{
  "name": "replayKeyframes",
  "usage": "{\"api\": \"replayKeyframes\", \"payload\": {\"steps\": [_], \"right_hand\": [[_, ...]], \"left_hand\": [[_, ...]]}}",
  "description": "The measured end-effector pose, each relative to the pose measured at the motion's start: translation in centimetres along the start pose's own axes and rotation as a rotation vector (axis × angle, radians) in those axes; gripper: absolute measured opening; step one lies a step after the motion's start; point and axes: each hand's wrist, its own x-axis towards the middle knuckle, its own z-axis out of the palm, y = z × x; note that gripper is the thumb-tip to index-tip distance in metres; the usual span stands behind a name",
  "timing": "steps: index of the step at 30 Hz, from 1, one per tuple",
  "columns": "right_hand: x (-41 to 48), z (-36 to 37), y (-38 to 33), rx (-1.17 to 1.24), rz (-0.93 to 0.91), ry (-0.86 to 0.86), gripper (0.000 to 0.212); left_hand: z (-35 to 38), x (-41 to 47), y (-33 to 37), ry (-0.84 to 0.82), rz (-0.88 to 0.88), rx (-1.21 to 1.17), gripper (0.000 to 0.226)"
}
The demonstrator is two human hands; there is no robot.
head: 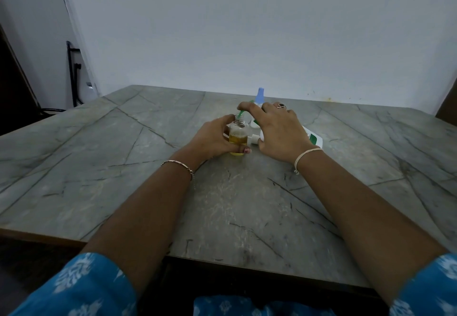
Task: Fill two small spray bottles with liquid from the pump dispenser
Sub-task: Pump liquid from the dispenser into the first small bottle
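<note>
A small clear spray bottle (238, 135) stands uncapped on the table, about half full of yellow liquid. My left hand (212, 139) grips it from the left, thumb across its base. The white pump dispenser (314, 139) with a green label leans toward it under my right hand (280, 127). That hand wraps the dispenser's top, with fingers over the pump head. The green nozzle (244, 112) points into the bottle's mouth. A second small bottle with a blue cap (260, 95) stands just behind, mostly hidden by my fingers. A white spray top (254, 139) lies between the bottles.
The grey marble-patterned table (148, 167) runs back to a pale wall. Its near edge is at the bottom of the view, above my blue patterned sleeves. A dark metal stand (74, 73) is off the table's far left corner.
</note>
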Motion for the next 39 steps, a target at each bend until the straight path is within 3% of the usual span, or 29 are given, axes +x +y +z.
{"api": "replayKeyframes", "payload": {"steps": [4, 14, 21, 39], "right_hand": [[-0.10, -0.28, 0.01, -0.007, -0.009, -0.007, 0.091], [0.36, -0.03, -0.54, 0.071, 0.016, 0.017, 0.066], [0.08, 0.08, -0.08, 0.016, 0.004, 0.027, 0.075], [0.44, 0.01, -0.35, 0.105, -0.008, 0.035, 0.065]], "left_hand": [[-0.01, 0.01, -0.03, 0.004, 0.014, 0.008, 0.089], [0.01, 0.09, -0.13, 0.008, 0.039, -0.020, 0.078], [0.04, 0.09, -0.15, 0.024, 0.047, -0.034, 0.070], [0.05, 0.27, -0.23, 0.000, 0.008, -0.002, 0.093]]}}
